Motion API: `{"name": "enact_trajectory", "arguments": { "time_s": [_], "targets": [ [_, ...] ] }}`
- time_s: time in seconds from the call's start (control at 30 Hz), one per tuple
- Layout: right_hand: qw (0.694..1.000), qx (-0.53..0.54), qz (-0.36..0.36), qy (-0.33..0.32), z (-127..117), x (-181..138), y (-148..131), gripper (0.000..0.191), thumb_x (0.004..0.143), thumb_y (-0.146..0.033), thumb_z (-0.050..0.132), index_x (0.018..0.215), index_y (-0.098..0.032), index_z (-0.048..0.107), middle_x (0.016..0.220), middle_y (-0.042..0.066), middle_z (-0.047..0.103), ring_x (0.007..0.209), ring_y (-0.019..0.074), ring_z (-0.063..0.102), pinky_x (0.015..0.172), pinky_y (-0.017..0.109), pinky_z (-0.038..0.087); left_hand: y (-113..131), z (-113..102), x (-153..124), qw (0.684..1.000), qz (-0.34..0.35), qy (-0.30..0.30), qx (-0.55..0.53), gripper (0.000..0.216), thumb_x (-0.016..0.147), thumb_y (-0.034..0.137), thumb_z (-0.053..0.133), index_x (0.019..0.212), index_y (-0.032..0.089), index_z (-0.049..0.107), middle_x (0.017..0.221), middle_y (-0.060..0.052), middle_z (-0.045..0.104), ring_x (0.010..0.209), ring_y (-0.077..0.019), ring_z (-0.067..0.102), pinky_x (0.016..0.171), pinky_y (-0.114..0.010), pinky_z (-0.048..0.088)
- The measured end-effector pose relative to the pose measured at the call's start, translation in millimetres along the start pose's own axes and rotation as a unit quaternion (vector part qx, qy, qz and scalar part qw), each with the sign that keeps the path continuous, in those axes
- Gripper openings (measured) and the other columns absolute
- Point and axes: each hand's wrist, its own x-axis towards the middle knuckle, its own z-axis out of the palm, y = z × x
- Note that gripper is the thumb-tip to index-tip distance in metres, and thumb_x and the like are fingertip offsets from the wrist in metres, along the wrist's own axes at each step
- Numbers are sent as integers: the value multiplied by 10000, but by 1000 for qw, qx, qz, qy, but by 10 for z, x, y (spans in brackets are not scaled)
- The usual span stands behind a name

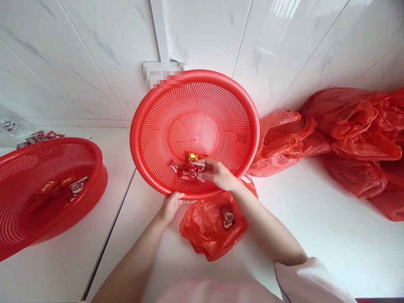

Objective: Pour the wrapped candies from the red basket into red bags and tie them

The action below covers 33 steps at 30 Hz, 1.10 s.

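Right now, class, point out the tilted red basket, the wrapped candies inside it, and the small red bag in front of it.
tilted red basket (195,97): head view, upper mesh wall.
wrapped candies (186,171): head view, red wrapper in the pile.
small red bag (205,233): head view, crinkled middle.

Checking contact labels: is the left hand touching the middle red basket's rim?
Touching. The head view shows the left hand with its thumb lying over the near rim of the middle red basket, no gap between them.

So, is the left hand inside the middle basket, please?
No, the left hand holds the near rim of the basket; only the right hand reaches inside.
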Motion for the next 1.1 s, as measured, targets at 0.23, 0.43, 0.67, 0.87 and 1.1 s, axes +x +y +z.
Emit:
{"name": "enact_trajectory", "arguments": {
  "time_s": [0.23, 0.43, 0.67, 0.87, 1.1],
  "targets": [
    [913, 387, 97, 84, -99, 14, -125, 214, 738, -299, 735, 909, -209, 644, 909, -6, 704, 821, 112, 647, 768, 242, 543, 87, -7, 30, 999, 29, 30, 7, 300, 689, 237, 574, 911, 106, 726, 957, -113, 727, 879, -286, 662, 758, -420, 539],
    [942, 315, 81, 90, -84, 25, -98, 296, 658, -226, 796, 931, -211, 681, 1018, -4, 712, 819, 98, 655, 670, 181, 514, 86, 2, 24, 1000, 19, 14, -1, 326, 717, 246, 570, 975, 105, 713, 1004, -128, 719, 936, -305, 652, 787, -440, 528],
    [956, 279, 49, 80, -81, -5, -74, 432, 611, -200, 826, 1023, -206, 697, 1024, 12, 727, 946, 158, 685, 919, 286, 520, 62, -35, 36, 1000, 7, 29, 6, 268, 694, 242, 593, 890, 104, 715, 903, -114, 730, 868, -288, 665, 789, -439, 523],
    [950, 284, 41, 121, -86, -8, -36, 375, 604, -227, 840, 955, -190, 713, 977, 20, 736, 918, 162, 692, 929, 313, 533, 48, -52, 43, 1000, 6, 10, 4, 288, 697, 251, 577, 896, 97, 716, 906, -116, 728, 855, -278, 665, 769, -413, 520],
    [938, 306, 63, 149, -142, 38, -16, 293, 715, -369, 773, 923, -182, 686, 968, 49, 730, 910, 158, 693, 867, 276, 563, 66, -24, 38, 1000, -5, 27, 2, 292, 663, 252, 586, 883, 108, 714, 908, -111, 733, 918, -304, 660, 756, -412, 521]
  ]
}}
